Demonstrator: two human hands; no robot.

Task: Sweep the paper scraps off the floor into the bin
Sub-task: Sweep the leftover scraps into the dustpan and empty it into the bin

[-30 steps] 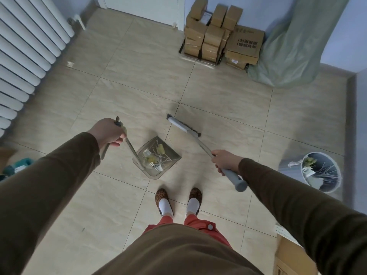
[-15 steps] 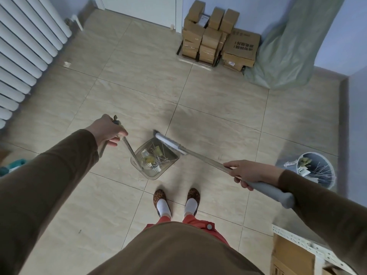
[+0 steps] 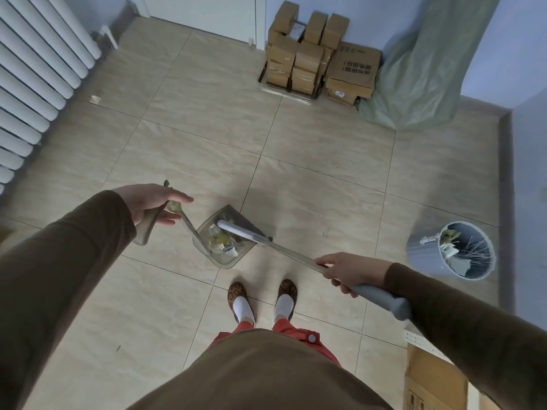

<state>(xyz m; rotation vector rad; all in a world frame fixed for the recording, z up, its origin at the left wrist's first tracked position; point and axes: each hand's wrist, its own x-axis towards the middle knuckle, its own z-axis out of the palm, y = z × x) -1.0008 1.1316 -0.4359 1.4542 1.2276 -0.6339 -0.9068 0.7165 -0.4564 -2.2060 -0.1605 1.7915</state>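
Scraps (image 3: 220, 238) of paper, yellowish and white, with some thin white sticks, lie in the clear dustpan (image 3: 226, 242) on the tile floor (image 3: 325, 161) just ahead of my feet. My left hand (image 3: 149, 202) has the dustpan's long handle (image 3: 189, 229) only loosely: thumb and fingers half spread, the grip resting in the palm, not clenched. My right hand (image 3: 346, 269) is wrapped firmly around the broom shaft (image 3: 291, 253), just above its grey grip. Broom head (image 3: 236, 230) sits over the pan mouth, resting on or just above the load; I cannot tell which.

Step in hand, as I judge it: holding the load down before carrying the pan to the grey bin (image 3: 453, 250), which stands well apart to my right and already holds scraps and sticks.

How I would do it well:
- Close the left hand fully on the handle before lifting; a slack hold lets the pan swing and spill.
- Keep the pan mouth tilted up and the broom head against the load during the carry.
- Tip low over the bin rim; light paper drifts.
- One small pale scrap (image 3: 95, 99) lies near the radiator (image 3: 35, 69); it probably needs another pass.

Writing: the large cardboard box (image 3: 353, 71) in the stack by the far wall carries dark printed characters, seen upside down and too blurred to read. A small white label sits on its lower face, illegible. No brand is readable on broom, pan or bin.
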